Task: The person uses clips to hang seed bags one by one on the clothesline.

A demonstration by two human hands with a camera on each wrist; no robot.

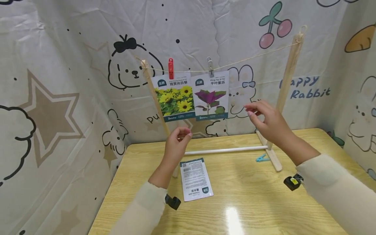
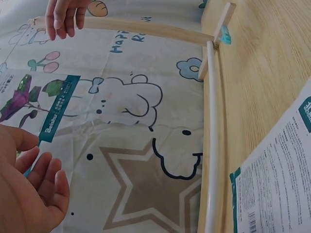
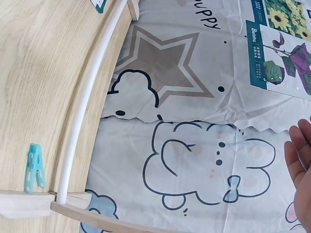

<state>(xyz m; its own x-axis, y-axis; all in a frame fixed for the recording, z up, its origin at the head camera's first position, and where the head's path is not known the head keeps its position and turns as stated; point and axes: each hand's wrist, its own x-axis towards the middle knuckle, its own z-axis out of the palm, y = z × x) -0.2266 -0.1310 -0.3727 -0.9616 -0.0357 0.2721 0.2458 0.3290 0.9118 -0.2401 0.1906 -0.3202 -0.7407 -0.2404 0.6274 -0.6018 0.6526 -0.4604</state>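
Observation:
Two seed packets hang from a thin string: a yellow sunflower packet [image 1: 176,98] under a red clothespin [image 1: 171,68], and a purple-leaf packet [image 1: 212,98] under a grey clothespin [image 1: 210,67]. My left hand [image 1: 177,143] is just below these packets with loosely bent fingers, holding nothing. To the right of the purple-leaf packet, my right hand [image 1: 268,119] hovers in the air, fingers loosely bent and nothing in them. A third seed packet [image 1: 196,179] lies back side up on the table. A blue clothespin [image 1: 262,158] lies near the right foot of the frame.
Wooden posts, left [image 1: 154,94] and right [image 1: 289,75], carry the string. A white rod [image 1: 226,150] joins them low down. The wooden table [image 1: 241,186] extends toward me, and a printed cloth [image 1: 188,36] hangs behind and at both sides.

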